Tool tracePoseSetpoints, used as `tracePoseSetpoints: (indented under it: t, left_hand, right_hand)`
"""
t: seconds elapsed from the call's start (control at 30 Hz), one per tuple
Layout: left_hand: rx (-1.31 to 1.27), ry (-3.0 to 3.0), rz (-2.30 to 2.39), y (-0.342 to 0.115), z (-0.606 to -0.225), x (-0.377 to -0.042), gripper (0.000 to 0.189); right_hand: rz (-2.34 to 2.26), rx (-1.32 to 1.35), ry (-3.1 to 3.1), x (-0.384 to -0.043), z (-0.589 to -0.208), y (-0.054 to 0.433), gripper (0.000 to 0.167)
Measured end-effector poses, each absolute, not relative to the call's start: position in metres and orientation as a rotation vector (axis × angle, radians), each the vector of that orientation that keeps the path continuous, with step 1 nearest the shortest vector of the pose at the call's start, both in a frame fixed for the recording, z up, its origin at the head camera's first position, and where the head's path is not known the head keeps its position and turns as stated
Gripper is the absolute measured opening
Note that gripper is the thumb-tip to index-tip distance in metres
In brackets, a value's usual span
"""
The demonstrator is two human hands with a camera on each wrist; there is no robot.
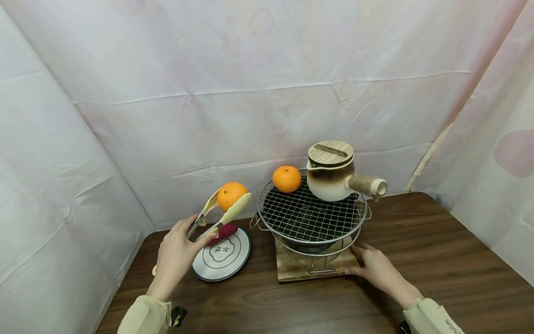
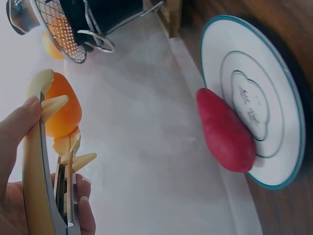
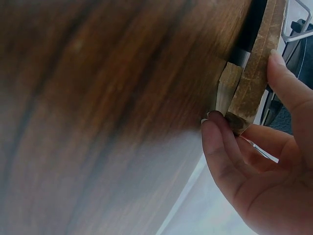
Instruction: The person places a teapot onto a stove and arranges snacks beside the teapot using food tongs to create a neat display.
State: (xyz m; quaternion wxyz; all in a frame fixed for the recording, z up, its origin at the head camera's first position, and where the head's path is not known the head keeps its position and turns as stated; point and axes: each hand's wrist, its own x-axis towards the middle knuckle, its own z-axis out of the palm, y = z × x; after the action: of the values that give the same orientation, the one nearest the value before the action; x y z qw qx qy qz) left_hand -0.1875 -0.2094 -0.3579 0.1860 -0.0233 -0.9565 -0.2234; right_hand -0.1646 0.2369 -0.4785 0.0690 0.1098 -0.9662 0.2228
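My left hand (image 1: 176,253) grips a pair of tongs (image 1: 237,208) with cream tips, pinched about an orange (image 1: 230,195). The tongs hold this fruit up in the air, above and behind a white plate (image 1: 239,262) and left of a round wire grill (image 1: 288,222). A red sweet potato (image 2: 226,134) lies on the plate. Another orange (image 1: 286,179) sits at the grill's back left. Low on the right, my right hand (image 1: 381,271) holds the near right corner of the wooden board (image 1: 298,274) under the grill, thumb on top and fingertips at its underside.
A brown and cream side-handled teapot (image 1: 329,188) with a wooden lid stands on the grill's back right, its handle pointing right. Wire loops (image 1: 254,220) stick out at the grill's sides. Curtains (image 1: 233,130) hang close behind the dark wooden table (image 1: 425,250).
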Motion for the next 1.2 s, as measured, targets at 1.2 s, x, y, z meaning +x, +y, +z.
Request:
tracePoseSetpoints:
  t: [1.2]
  left_hand:
    - [-0.255, -2.723, -0.531, -0.151, -0.339, -0.202, 0.077]
  right_hand:
    - [0.654, 0.335, -2.881, -0.164, -0.48, 0.236, 0.08]
